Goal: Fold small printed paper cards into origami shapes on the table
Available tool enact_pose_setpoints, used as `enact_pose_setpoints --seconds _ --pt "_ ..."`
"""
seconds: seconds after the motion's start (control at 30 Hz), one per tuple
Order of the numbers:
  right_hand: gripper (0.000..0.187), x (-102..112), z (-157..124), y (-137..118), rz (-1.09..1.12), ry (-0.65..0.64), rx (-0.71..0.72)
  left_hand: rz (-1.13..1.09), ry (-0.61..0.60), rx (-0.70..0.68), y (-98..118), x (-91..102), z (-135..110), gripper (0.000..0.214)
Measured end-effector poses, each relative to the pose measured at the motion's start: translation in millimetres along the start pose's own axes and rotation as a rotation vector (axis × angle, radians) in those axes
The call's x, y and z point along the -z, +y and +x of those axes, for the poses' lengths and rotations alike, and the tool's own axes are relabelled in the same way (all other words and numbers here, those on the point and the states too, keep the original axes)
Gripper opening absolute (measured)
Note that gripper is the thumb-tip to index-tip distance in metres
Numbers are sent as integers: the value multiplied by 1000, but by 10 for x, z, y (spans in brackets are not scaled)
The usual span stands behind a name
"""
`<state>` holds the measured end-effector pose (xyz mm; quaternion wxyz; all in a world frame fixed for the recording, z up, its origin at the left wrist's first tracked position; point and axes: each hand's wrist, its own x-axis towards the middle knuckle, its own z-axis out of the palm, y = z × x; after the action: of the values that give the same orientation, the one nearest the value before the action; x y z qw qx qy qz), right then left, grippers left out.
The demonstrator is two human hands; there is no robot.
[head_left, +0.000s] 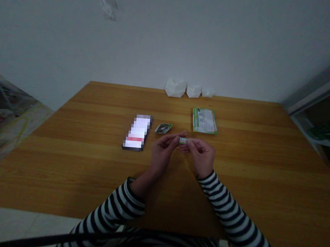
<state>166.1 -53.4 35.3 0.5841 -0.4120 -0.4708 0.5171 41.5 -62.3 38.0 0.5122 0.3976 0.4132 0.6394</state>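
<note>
Above the middle of the table, my left hand (163, 150) and my right hand (202, 153) meet around a small printed packet (183, 141). Each hand pinches one end of it between thumb and fingers. Its whitish face with green and yellow print shows between the thumbs; the fingers hide the rest. Just beyond my left hand lies a small green and silver sachet (163, 128). Past my right hand, a larger flat green and white packet (204, 121) lies with its printed text side up.
A phone (137, 132) with a lit, blurred screen lies left of the hands. Three white crumpled paper pieces (175, 88) stand along the back edge of the wooden table (253, 157), against the wall (217, 40). A dark strap or cable (44, 239) crosses the lower left.
</note>
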Motion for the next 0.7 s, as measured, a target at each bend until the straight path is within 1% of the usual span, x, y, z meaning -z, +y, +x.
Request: enact_pose_setpoints --seconds 0.1,0.17,0.27,0.33,0.43,0.57,0.7 --pt "19 -30 -38 42 -58 39 47 20 -18 54 -12 26 30 27" --pt "16 -31 -54 88 -129 56 106 58 -21 92 -27 57 53 29" --pt "15 -2 -47 169 -251 39 176 92 -30 162 -67 125 92 32" --pt "15 27 -16 225 -275 -5 155 78 -25 206 -98 174 119 34" --pt "19 63 57 304 -221 -78 72 81 4 220 -134 231 156 35" --pt "26 75 140 367 -123 -136 -6 159 -16 164 -142 265 188 30" --pt "35 64 163 391 -93 -138 -53 207 -19 130 -156 261 200 27"
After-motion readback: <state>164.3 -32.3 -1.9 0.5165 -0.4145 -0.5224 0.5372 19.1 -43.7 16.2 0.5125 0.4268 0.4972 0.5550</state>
